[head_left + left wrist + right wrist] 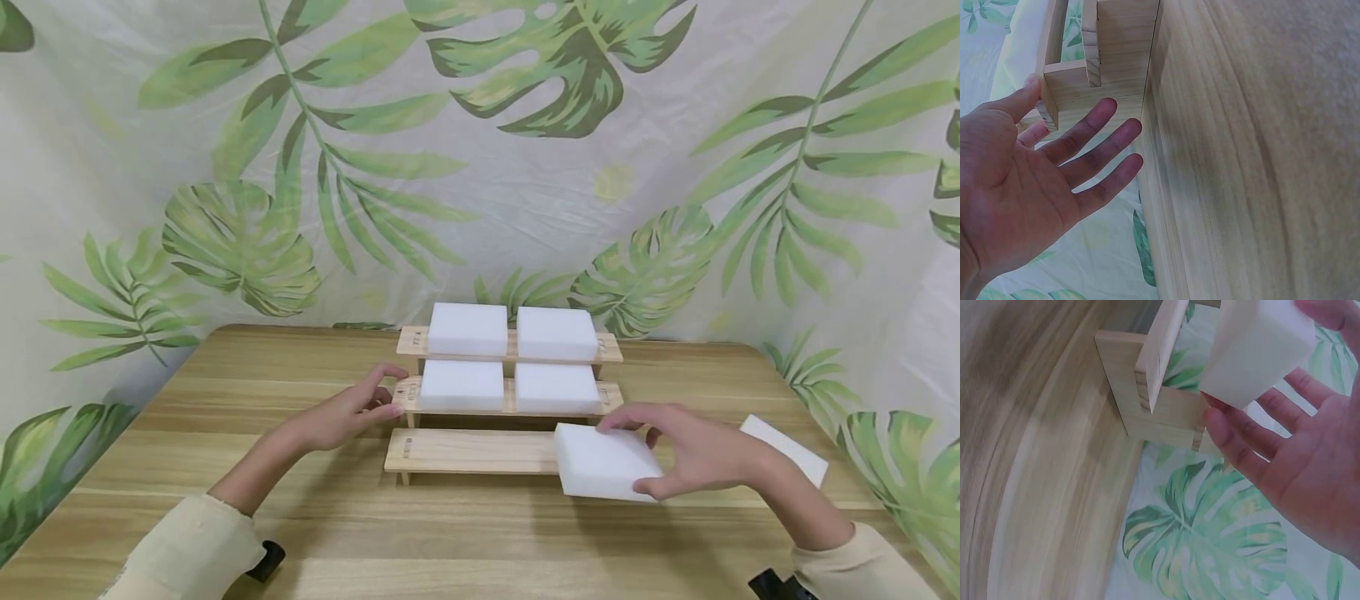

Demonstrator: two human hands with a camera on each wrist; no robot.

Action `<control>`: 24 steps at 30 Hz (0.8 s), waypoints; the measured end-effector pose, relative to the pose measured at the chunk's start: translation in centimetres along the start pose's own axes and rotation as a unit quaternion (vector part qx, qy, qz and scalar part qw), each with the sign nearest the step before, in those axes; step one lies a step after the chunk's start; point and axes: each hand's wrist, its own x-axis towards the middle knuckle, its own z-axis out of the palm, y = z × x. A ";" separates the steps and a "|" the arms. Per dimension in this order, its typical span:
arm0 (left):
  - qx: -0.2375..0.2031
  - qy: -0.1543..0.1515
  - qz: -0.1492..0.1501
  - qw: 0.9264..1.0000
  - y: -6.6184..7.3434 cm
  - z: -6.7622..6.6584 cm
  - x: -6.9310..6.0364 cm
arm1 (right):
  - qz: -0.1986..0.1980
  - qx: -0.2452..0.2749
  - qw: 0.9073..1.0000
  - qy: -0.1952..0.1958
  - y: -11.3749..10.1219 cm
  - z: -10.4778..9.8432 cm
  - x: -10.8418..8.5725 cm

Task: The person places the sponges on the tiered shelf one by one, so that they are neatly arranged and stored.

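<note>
A three-step wooden rack [472, 451] stands on the table. Two white foam blocks [468, 330] rest on its top step and two more [557, 387] on the middle one. My right hand [697, 450] pinches another white block [606, 461] between thumb and fingers, over the right end of the lowest step; the right wrist view shows this block [1254, 350] against the fingers. My left hand [348, 412] touches the left end of the middle step, thumb and index finger at the board's edge [1049, 106], other fingers extended, seen in the left wrist view.
Another white block [783, 448] lies on the table at the right, partly behind my right forearm. The wooden table [465, 542] reaches back to a leaf-patterned cloth [525, 208]. Black straps show at both wrists.
</note>
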 end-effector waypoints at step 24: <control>-0.007 -0.002 -0.006 1.000 0.4 0.0 -0.1 | -0.103 -0.018 0.994 0.043 -0.9 2.8 3.7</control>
